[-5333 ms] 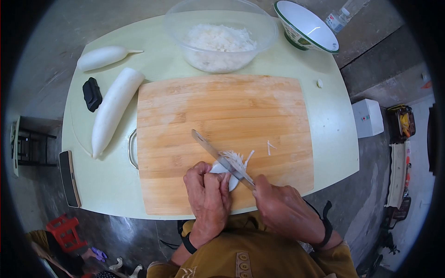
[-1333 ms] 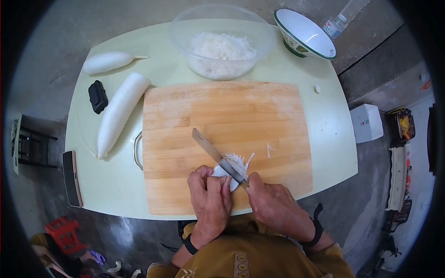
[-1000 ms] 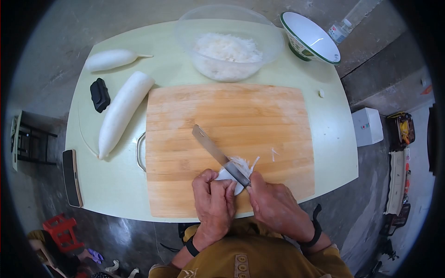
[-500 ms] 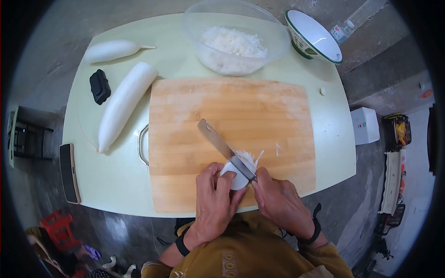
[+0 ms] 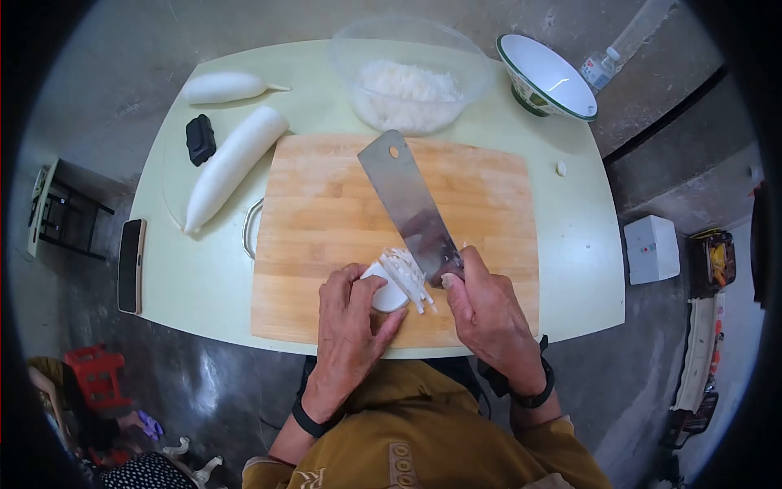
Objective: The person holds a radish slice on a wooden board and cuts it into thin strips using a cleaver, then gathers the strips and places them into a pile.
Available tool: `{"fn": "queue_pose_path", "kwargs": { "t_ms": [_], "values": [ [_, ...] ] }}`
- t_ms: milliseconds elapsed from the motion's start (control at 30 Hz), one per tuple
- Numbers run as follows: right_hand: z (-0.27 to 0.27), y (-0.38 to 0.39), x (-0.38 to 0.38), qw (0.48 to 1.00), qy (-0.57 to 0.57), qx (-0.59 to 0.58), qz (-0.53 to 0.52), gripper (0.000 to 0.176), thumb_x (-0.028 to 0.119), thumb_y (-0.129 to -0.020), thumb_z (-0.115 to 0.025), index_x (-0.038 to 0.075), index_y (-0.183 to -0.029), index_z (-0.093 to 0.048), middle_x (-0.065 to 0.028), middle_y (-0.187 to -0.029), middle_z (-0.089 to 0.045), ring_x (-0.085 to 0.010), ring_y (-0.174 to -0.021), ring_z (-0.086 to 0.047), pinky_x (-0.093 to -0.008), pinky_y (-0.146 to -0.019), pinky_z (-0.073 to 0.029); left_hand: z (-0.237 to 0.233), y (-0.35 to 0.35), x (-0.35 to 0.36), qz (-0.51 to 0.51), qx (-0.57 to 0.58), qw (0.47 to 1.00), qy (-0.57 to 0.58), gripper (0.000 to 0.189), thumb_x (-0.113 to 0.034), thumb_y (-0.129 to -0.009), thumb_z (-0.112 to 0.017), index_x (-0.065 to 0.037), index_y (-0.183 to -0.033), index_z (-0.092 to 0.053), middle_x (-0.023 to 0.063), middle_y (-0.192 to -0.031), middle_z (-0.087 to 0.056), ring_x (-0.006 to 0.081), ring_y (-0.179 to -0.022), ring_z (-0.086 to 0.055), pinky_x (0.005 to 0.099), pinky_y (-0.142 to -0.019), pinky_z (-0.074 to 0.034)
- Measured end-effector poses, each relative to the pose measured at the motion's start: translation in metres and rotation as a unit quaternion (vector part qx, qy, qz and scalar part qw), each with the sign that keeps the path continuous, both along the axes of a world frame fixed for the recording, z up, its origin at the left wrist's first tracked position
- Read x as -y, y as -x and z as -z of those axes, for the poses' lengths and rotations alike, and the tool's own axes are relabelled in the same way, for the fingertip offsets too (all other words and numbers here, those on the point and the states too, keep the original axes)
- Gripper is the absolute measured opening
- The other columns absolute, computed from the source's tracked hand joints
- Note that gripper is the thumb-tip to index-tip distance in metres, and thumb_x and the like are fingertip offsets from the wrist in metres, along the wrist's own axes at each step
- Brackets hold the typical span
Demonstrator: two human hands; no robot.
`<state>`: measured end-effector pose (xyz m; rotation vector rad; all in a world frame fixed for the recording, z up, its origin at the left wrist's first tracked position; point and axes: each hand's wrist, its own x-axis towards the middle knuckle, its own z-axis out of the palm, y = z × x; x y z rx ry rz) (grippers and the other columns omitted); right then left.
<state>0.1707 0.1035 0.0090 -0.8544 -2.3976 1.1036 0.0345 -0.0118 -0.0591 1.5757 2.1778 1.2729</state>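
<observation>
My left hand (image 5: 349, 314) grips a cut piece of white radish (image 5: 387, 291) near the front of the wooden cutting board (image 5: 318, 196). Thin radish shreds (image 5: 405, 275) lie against the right side of that piece. In my right hand (image 5: 486, 308) is a cleaver (image 5: 411, 204), its wide blade tilted flat toward the camera over the board and its tip pointing to the back left. The blade is just right of the shreds, apart from the held piece.
Left of the board lie a long radish (image 5: 235, 163), a smaller radish (image 5: 224, 87), a black case (image 5: 200, 139) and a phone (image 5: 130, 266). Behind it stand a clear bowl of shreds (image 5: 407, 94) and an enamel bowl (image 5: 547, 75). A person sits at lower left.
The cleaver has come up off the radish piece and turned its flat side to the camera. More shreds show beside the piece. The view has shifted slightly.
</observation>
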Motion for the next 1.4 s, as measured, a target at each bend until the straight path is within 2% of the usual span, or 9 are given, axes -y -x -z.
{"fn": "queue_pose_path", "kwargs": {
  "t_ms": [267,433,533,633,733,967,1067,1233,1400],
  "values": [
    [-0.008,-0.013,-0.010,0.996,0.068,0.054,0.038,0.014,0.008,-0.093,-0.050,-0.002,-0.094,-0.039,-0.0266,-0.067,-0.052,-0.0483,-0.066,-0.051,-0.0492,-0.056,-0.037,-0.005,-0.001,-0.002,0.001,0.007,1.000,0.005,0.057,-0.013,-0.062,-0.085,-0.004,-0.109,-0.054,0.0205,-0.122,-0.046,0.0361,-0.101,-0.050,0.0423,-0.087,-0.041],
    [-0.001,-0.029,-0.014,0.993,0.087,0.006,0.080,0.014,0.009,-0.093,-0.053,-0.001,-0.093,-0.043,-0.0240,-0.068,-0.054,-0.0466,-0.064,-0.052,-0.0448,-0.057,-0.041,-0.023,-0.015,-0.002,-0.046,-0.129,0.987,0.087,0.067,-0.030,-0.060,-0.086,-0.011,-0.116,-0.054,0.0171,-0.131,-0.040,0.0371,-0.117,-0.039,0.0534,-0.088,-0.034],
    [-0.002,-0.034,-0.014,0.989,0.104,0.014,0.101,0.014,0.009,-0.092,-0.054,-0.001,-0.092,-0.044,-0.0215,-0.068,-0.054,-0.0426,-0.060,-0.053,-0.0421,-0.056,-0.042,-0.021,-0.015,-0.007,-0.026,-0.145,0.986,0.079,0.066,-0.034,-0.062,-0.084,-0.014,-0.118,-0.054,0.0142,-0.133,-0.038,0.0376,-0.123,-0.034,0.0587,-0.086,-0.030],
    [0.000,-0.038,-0.015,0.993,0.079,-0.006,0.092,0.013,0.009,-0.092,-0.054,-0.002,-0.092,-0.045,-0.0202,-0.068,-0.054,-0.0390,-0.058,-0.052,-0.0408,-0.055,-0.042,-0.023,-0.018,-0.015,-0.043,-0.164,0.981,0.098,0.066,-0.036,-0.060,-0.085,-0.015,-0.115,-0.055,0.0120,-0.132,-0.042,0.0364,-0.122,-0.036,0.0533,-0.094,-0.028],
    [0.009,-0.045,-0.018,0.991,0.096,-0.026,0.093,0.012,0.008,-0.092,-0.054,-0.002,-0.093,-0.046,-0.0205,-0.068,-0.055,-0.0391,-0.058,-0.052,-0.0409,-0.056,-0.042,-0.016,-0.016,-0.022,-0.058,-0.169,0.981,0.080,0.061,-0.030,-0.064,-0.083,-0.015,-0.117,-0.056,0.0107,-0.132,-0.040,0.0364,-0.123,-0.036,0.0606,-0.087,-0.029],
    [0.000,-0.057,-0.025,0.980,0.099,-0.010,0.175,0.010,0.003,-0.091,-0.051,-0.002,-0.096,-0.044,-0.0223,-0.066,-0.054,-0.0415,-0.058,-0.051,-0.0421,-0.055,-0.042,-0.016,-0.019,-0.017,-0.044,-0.143,0.987,0.061,0.062,-0.035,-0.064,-0.084,-0.014,-0.115,-0.056,0.0116,-0.129,-0.044,0.0354,-0.119,-0.039,0.0556,-0.090,-0.030],
    [0.000,-0.056,-0.035,0.985,0.007,0.046,0.169,0.010,0.001,-0.090,-0.051,-0.002,-0.095,-0.044,-0.0226,-0.063,-0.051,-0.0427,-0.058,-0.052,-0.0449,-0.055,-0.041,-0.015,-0.015,-0.014,-0.057,-0.126,0.990,0.000,0.062,-0.027,-0.063,-0.086,-0.007,-0.113,-0.055,0.0157,-0.126,-0.047,0.0349,-0.115,-0.042,0.0454,-0.094,-0.033],
    [0.004,-0.044,-0.041,0.980,-0.146,0.096,0.095,0.010,-0.001,-0.087,-0.052,-0.002,-0.091,-0.043,-0.0198,-0.060,-0.050,-0.0400,-0.058,-0.055,-0.0470,-0.049,-0.041,-0.004,-0.012,-0.003,-0.051,-0.056,0.997,-0.010,0.059,-0.019,-0.064,-0.086,-0.004,-0.112,-0.055,0.0176,-0.125,-0.046,0.0354,-0.113,-0.043,0.0439,-0.093,-0.040],
    [0.010,-0.027,-0.026,0.967,-0.196,0.145,0.071,0.015,-0.003,-0.081,-0.055,-0.001,-0.092,-0.045,-0.0169,-0.061,-0.055,-0.0374,-0.057,-0.058,-0.0455,-0.049,-0.046,-0.009,-0.006,0.000,-0.020,-0.013,0.999,-0.021,0.057,-0.013,-0.064,-0.085,-0.004,-0.112,-0.055,0.0193,-0.124,-0.047,0.0358,-0.111,-0.046,0.0421,-0.088,-0.047]
  ]
}}
